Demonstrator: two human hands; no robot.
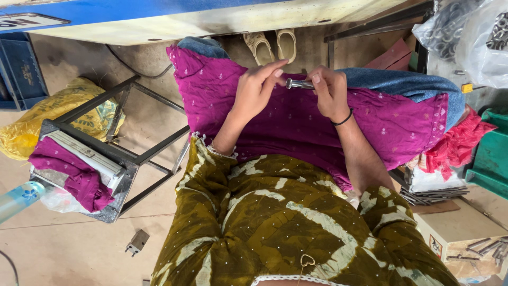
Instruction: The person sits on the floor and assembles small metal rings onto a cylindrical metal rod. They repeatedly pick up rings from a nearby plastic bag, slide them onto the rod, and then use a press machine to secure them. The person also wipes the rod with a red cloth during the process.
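Observation:
I look down at my lap, covered in magenta cloth (pixel 296 122). My left hand (pixel 256 87) and my right hand (pixel 329 91) meet above my knees around a short shiny metal bolt (pixel 299 83) held level. The right hand's thumb and fingers pinch its right end. My left hand's fingertips close on its left end, at a small ring-like part. A black band circles my right wrist.
A dark metal frame stool (pixel 114 153) with magenta cloth draped on it stands at my left. A yellow sack (pixel 53 114) lies beyond it. Clear bags of metal parts (pixel 465 32) sit upper right, a green bin (pixel 489 156) and cardboard box (pixel 455 228) at right. Sandals (pixel 275 45) rest ahead.

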